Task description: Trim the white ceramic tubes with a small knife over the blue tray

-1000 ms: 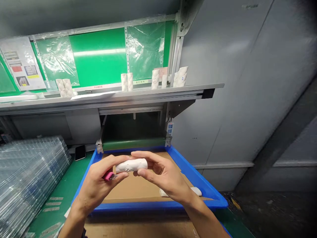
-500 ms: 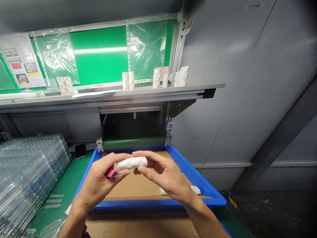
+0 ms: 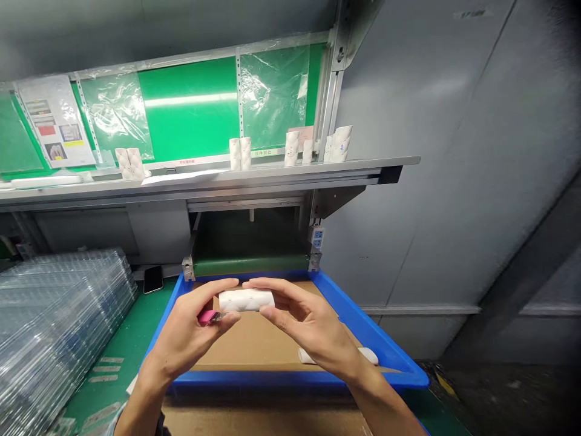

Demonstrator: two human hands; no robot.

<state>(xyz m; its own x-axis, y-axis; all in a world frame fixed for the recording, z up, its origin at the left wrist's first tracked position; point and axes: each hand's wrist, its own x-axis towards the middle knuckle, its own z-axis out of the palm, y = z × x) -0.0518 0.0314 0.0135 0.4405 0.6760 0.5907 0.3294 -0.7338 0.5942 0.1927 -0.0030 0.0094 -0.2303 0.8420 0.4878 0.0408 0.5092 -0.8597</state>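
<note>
Bright glare across green board [image 3: 189, 115]

Dimpled, matt white cylinder [image 3: 246, 300] of unclear material, smooth plastic tray [image 3: 370, 329], glossy clear-plastic stack [image 3: 77, 315]

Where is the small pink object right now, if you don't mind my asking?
In the head view, the pink object is left of centre, held in the person's left hand, just below the left end of the white cylinder.
</note>
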